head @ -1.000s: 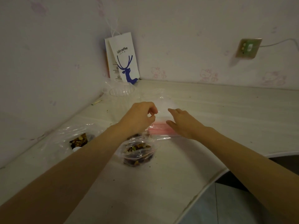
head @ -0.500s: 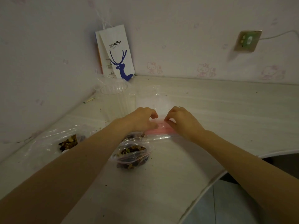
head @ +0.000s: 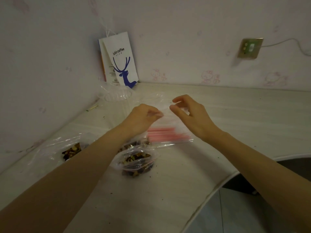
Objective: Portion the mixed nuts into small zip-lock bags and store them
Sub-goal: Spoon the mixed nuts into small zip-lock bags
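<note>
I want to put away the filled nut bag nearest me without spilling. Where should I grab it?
Pinch the filled nut bag at its pink-striped rim, coming down from above. It sits with the mouth facing up and the nuts pooled below, so lifting by the rim should keep them in.

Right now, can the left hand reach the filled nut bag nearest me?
Probably yes: the filled nut bag lies uncovered beside the left forearm, nearer than the left hand. That hand pinches an empty zip-lock bag, though, and must drop it.
</note>
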